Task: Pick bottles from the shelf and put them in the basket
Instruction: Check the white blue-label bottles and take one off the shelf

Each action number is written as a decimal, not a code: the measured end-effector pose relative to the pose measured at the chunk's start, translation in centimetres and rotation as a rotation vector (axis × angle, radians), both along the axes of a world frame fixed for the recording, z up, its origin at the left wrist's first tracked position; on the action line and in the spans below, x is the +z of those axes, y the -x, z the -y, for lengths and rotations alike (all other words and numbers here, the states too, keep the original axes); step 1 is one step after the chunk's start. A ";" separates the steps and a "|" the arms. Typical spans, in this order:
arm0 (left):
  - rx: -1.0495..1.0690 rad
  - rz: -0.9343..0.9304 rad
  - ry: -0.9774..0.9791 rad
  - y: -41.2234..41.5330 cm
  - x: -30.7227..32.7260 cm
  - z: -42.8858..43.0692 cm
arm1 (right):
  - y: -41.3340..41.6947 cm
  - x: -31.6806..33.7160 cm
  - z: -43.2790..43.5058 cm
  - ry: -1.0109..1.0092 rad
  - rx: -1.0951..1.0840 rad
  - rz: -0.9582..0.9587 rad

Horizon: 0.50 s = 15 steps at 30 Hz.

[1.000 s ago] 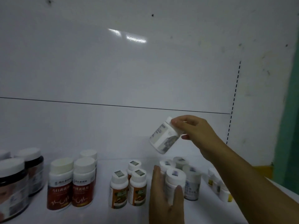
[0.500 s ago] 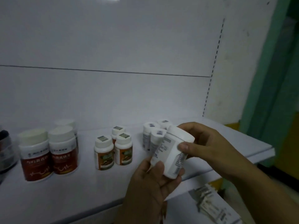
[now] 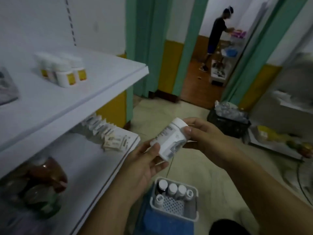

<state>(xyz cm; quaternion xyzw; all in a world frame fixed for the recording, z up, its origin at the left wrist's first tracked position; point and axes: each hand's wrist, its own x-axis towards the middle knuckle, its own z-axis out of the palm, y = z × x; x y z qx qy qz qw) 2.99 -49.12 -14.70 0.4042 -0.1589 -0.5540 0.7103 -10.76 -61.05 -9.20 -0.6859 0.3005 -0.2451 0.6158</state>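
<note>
A white bottle (image 3: 170, 138) with a printed label lies tilted between both hands, above the floor and off the shelf. My right hand (image 3: 205, 139) grips its capped upper end. My left hand (image 3: 145, 160) holds its lower end from below, thumb on the label. Below them, a grey perforated basket (image 3: 194, 214) sits on a blue stand (image 3: 152, 224) and holds several white-capped bottles (image 3: 172, 189). More small white bottles with yellow labels (image 3: 66, 72) stand on the upper white shelf (image 3: 94, 92).
The lower shelf (image 3: 94, 167) carries small packets (image 3: 101, 129) and dark jars (image 3: 42, 184). A black bin (image 3: 228, 124) full of clear plastic stands on the tiled floor. Another person (image 3: 216, 34) works at a rack in the far room through the green doorway.
The view has swung right and down from the shelf towards the floor and basket. The bottle, lifted by my right hand, is now held by both hands away from the shelf.
</note>
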 end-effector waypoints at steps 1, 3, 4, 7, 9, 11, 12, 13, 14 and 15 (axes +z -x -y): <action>-0.017 -0.024 -0.015 0.7 -1.1 0.8 | 1.3 -0.9 0.4 -0.027 -0.036 -0.012; -0.038 -0.062 -0.061 1.9 -3.2 2.1 | 3.7 -2.8 1.3 -0.075 -0.092 -0.037; -0.038 -0.067 -0.100 2.6 -4.2 2.7 | 4.7 -4.0 1.7 -0.101 -0.107 -0.052; -0.036 -0.033 -0.208 4.4 -7.0 4.2 | 7.3 -7.4 2.9 -0.173 -0.142 -0.116; -0.053 0.010 -0.263 5.7 -8.7 5.2 | 8.9 -9.8 3.7 -0.226 -0.156 -0.146; -0.068 0.049 -0.314 6.8 -10.6 6.0 | 10.2 -12.5 4.5 -0.298 -0.164 -0.139; -0.069 0.063 -0.342 7.3 -11.7 6.5 | 10.7 -13.9 4.8 -0.333 -0.171 -0.133; -0.072 0.075 -0.370 7.6 -12.9 6.9 | 11.2 -15.4 5.1 -0.365 -0.183 -0.127; -0.082 0.078 -0.393 7.8 -14.1 7.5 | 11.5 -17.1 5.3 -0.393 -0.199 -0.122; -0.097 0.072 -0.416 8.0 -15.3 8.1 | 11.8 -18.8 5.5 -0.420 -0.217 -0.120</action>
